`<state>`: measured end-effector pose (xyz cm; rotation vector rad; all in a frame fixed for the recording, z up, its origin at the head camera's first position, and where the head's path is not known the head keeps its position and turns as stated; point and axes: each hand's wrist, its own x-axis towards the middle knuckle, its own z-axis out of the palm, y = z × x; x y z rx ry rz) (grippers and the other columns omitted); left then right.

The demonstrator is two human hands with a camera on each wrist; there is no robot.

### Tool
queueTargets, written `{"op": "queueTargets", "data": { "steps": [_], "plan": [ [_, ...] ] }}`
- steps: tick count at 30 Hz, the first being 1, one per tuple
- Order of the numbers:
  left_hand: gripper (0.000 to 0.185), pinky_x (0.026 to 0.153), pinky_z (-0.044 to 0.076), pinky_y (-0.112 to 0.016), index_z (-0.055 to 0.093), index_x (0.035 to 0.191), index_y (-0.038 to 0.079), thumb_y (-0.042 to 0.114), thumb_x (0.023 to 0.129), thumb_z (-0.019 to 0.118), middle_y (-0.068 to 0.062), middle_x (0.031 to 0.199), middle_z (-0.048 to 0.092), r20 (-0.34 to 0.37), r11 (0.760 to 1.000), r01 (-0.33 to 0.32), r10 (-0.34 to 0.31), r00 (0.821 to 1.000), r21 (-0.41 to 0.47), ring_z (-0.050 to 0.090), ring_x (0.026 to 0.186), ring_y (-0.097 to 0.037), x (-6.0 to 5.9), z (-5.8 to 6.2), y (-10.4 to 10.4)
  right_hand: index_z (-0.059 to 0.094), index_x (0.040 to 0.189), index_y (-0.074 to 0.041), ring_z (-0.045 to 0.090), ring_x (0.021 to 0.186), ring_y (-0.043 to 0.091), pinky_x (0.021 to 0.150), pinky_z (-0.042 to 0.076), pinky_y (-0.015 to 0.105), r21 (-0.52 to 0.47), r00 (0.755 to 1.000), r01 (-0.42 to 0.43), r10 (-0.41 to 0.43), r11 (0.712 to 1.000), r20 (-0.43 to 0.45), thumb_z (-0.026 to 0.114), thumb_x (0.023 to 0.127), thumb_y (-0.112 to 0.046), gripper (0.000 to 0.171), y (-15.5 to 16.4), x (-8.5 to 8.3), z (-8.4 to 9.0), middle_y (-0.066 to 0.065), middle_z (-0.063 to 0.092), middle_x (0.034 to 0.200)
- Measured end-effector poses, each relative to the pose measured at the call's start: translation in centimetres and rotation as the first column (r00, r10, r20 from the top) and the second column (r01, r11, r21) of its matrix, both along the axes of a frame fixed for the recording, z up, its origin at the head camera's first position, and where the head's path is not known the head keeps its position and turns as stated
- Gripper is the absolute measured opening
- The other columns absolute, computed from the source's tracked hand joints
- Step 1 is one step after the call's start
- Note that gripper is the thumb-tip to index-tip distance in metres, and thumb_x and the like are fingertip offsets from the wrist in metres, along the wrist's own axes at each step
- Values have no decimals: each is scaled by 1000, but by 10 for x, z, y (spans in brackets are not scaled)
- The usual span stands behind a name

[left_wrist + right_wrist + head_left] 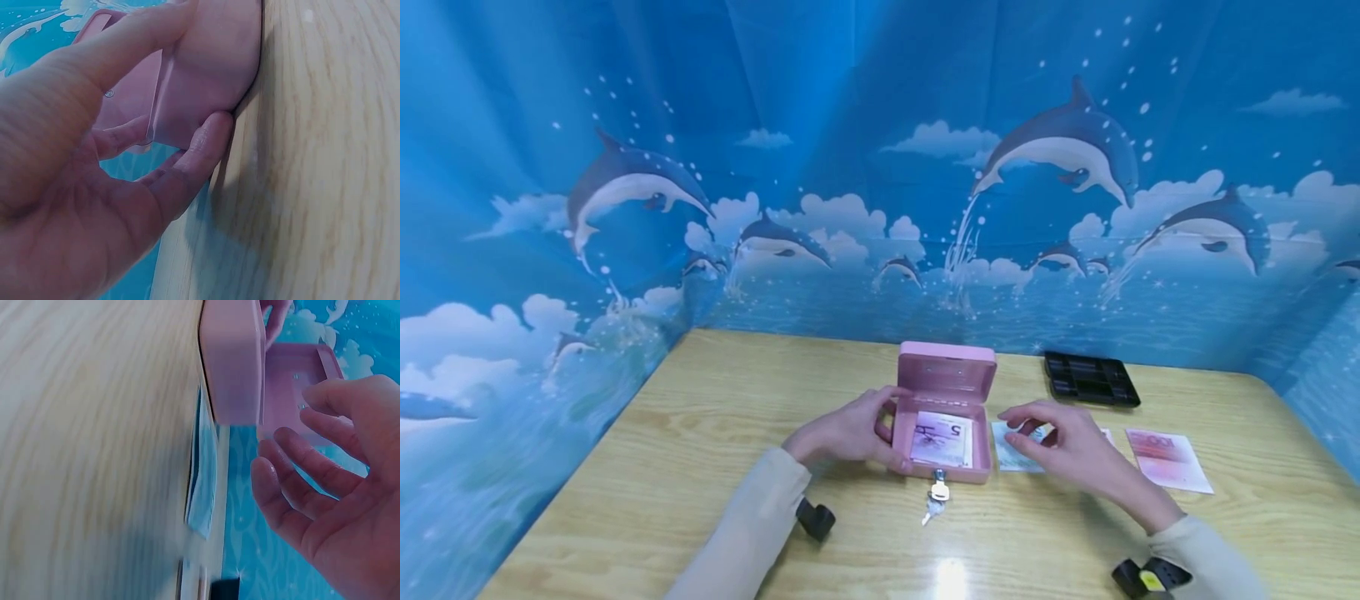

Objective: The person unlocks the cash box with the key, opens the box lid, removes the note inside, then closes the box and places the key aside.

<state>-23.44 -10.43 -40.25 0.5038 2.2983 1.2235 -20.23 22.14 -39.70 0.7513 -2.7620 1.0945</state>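
A pink cash box [946, 377] stands on the table with its lid raised. Inside lies a purplish banknote [942, 439] marked 5, and keys [939, 490] hang from the lock at the front. My left hand [853, 429] grips the box's left side, thumb toward the front corner and fingers toward the back, as the left wrist view also shows around the pink wall [209, 75]. Right of the box, my right hand [1067, 442] hovers with loosely bent fingers and nothing between them. Below it lie blue banknotes [1011, 457], partly hidden; the right wrist view shows them as a small stack [204, 481].
A black compartment tray [1092, 403] lies at the back right of the wooden table [700, 400]. A red-pink banknote [1168, 460] lies right of my right hand, and the edge of another pale note [1107, 435] shows behind that hand. A blue dolphin-print cloth [850, 167] hangs behind.
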Motion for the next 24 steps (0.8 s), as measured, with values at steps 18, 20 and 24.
{"op": "queueTargets", "data": {
  "steps": [18, 20, 24],
  "plan": [
    [92, 99, 57, -38, 34, 157, 18, 22, 82, 87, -16, 140, 53, -53, 1000, 27, -27, 998, 4, 65, 108, -19, 3, -1, -3, 72, 123, -10, 61, 79, 3, 62, 52, 20, 110, 989, -129, 121, 986, 80, 73, 93, -18, 32, -41, -15, -3, -2, 72, 98],
    [92, 98, 57, -38, 34, 157, 20, 22, 81, 87, -16, 142, 52, -53, 1000, 27, -27, 998, 3, 65, 107, -18, 3, -1, -2, 71, 124, -11, 59, 78, 4, 64, 51, 20, 144, 989, -131, 119, 981, 88, 72, 93, -19, 32, -44, -18, -4, -4, 70, 95],
    [92, 99, 56, -38, 35, 156, 22, 22, 81, 87, -16, 145, 50, -51, 1000, 22, -22, 998, -5, 64, 107, -18, 2, -2, -2, 71, 126, -10, 54, 74, 4, 63, 48, 20, 180, 988, -134, 116, 975, 105, 72, 92, -17, 35, -49, -22, -5, -6, 67, 89]
  ]
}}
